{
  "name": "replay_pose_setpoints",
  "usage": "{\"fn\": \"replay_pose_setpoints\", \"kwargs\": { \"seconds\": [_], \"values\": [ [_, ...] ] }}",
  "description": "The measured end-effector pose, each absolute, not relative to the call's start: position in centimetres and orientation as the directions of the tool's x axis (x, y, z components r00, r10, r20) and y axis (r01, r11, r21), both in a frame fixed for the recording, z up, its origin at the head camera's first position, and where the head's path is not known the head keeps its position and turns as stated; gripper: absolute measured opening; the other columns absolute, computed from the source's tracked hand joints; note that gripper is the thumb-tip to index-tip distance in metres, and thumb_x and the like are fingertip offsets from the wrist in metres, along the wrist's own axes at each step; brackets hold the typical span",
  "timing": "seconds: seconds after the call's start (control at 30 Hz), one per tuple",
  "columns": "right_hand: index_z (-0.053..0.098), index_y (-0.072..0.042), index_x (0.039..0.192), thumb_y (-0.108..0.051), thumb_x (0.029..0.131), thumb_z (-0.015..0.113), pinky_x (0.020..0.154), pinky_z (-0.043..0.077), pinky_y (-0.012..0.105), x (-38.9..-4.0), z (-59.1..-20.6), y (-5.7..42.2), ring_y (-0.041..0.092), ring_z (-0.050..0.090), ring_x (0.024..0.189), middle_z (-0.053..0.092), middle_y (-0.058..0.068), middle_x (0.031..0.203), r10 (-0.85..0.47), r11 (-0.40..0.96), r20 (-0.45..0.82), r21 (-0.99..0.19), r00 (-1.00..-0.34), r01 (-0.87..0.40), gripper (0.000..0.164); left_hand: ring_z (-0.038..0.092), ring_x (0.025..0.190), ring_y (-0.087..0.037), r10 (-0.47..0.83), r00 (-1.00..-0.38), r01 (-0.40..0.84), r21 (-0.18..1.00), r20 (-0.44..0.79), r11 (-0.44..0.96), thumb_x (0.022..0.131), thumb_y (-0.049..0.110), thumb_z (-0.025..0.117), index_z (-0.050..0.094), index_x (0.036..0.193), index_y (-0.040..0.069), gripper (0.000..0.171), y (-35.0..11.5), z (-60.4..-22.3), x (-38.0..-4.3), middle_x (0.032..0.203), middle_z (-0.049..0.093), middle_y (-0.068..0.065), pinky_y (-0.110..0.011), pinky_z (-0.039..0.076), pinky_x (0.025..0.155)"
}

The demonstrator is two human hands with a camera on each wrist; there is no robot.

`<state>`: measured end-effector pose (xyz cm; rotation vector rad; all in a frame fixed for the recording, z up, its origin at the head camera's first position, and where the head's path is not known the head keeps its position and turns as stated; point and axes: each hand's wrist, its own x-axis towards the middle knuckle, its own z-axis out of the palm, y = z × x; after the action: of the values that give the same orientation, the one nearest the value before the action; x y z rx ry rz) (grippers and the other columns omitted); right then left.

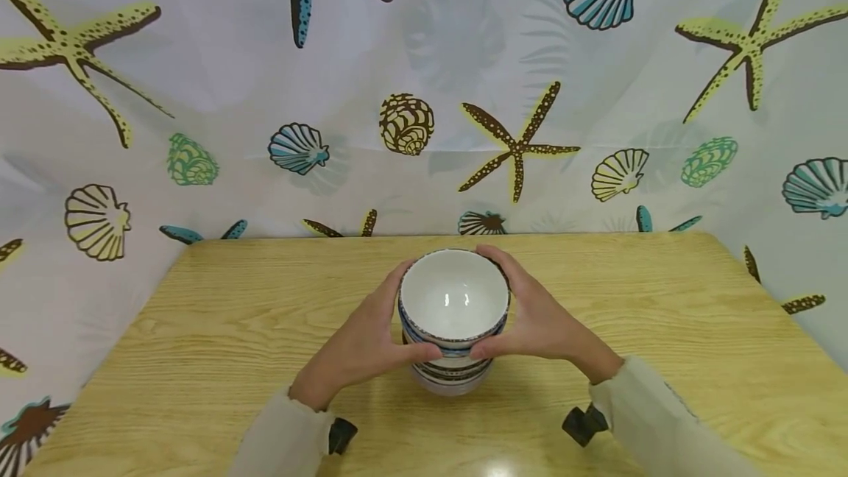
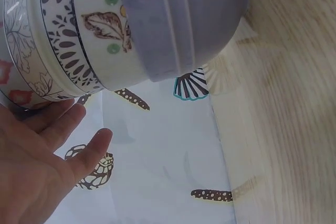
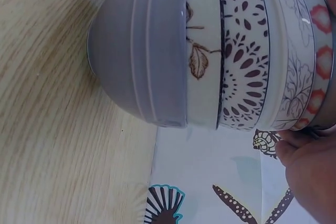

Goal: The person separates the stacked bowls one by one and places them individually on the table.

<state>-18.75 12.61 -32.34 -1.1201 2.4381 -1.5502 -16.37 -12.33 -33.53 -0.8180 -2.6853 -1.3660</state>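
A stack of several nested bowls stands upright on the table, its top bowl (image 1: 455,293) showing a glossy white inside and a dark patterned rim. From the left, my left hand (image 1: 371,337) grips the upper part of the stack, thumb in front and fingers along the side. My right hand (image 1: 536,322) holds the same part from the right, its thumb also in front. The wrist views show a plain lavender-grey bowl (image 3: 157,51) at the bottom. Above it come a cream bowl with brown leaves (image 3: 202,61), a brown petal-patterned bowl (image 3: 244,61), and red-flowered ware (image 3: 323,59).
The light wood table (image 1: 232,315) runs back to a white cloth (image 1: 358,197) printed with shells and starfish. More of this cloth hangs at both sides. Black wrist pieces (image 1: 585,425) show below both sleeves.
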Motion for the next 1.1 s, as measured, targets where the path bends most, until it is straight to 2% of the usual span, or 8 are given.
{"fn": "replay_pose_setpoints", "kwargs": {
  "seconds": [0.43,0.67,0.97,1.1],
  "values": [
    [0.017,-0.003,0.15,-0.052,0.058,0.087,0.1,0.043,0.053,-18.8,-32.4,12.4,0.037,0.046,0.124,0.041,0.02,0.142,-0.598,0.188,0.302,-0.848,-0.742,-0.496,0.125,0.038,0.136,-0.032,0.471,-0.846,0.464,0.781,0.25,0.419,0.071,0.045,0.082,0.014,0.153,0.01,0.112,-12.5,-34.4,-16.7,0.151,0.034,-0.012,-0.057,0.036,0.106],
    [0.016,-0.007,0.151,-0.058,0.056,0.085,0.101,0.042,0.053,-18.9,-32.5,12.2,0.037,0.045,0.125,0.039,0.018,0.143,-0.59,0.208,0.287,-0.849,-0.755,-0.486,0.128,0.039,0.134,-0.029,0.46,-0.851,0.446,0.808,0.251,0.384,0.07,0.037,0.085,0.015,0.153,0.012,0.111,-12.5,-34.9,-16.8,0.149,0.037,-0.009,-0.055,0.036,0.107],
    [0.02,-0.006,0.149,-0.039,0.061,0.09,0.097,0.046,0.05,-18.9,-32.8,12.1,0.036,0.049,0.121,0.044,0.019,0.139,-0.59,0.18,0.322,-0.842,-0.741,-0.509,0.117,0.04,0.134,-0.029,0.458,-0.851,0.457,0.792,0.257,0.404,0.071,0.036,0.084,0.014,0.153,0.012,0.111,-12.4,-34.9,-16.8,0.15,0.036,-0.01,-0.054,0.037,0.107],
    [0.022,-0.007,0.149,-0.041,0.061,0.089,0.097,0.046,0.051,-18.9,-33.0,12.1,0.036,0.049,0.12,0.044,0.019,0.139,-0.572,0.189,0.33,-0.838,-0.751,-0.512,0.115,0.039,0.135,-0.028,0.459,-0.852,0.451,0.797,0.251,0.401,0.07,0.037,0.084,0.014,0.153,0.013,0.111,-12.3,-35.0,-16.9,0.15,0.035,-0.009,-0.054,0.036,0.108]
  ]
}}
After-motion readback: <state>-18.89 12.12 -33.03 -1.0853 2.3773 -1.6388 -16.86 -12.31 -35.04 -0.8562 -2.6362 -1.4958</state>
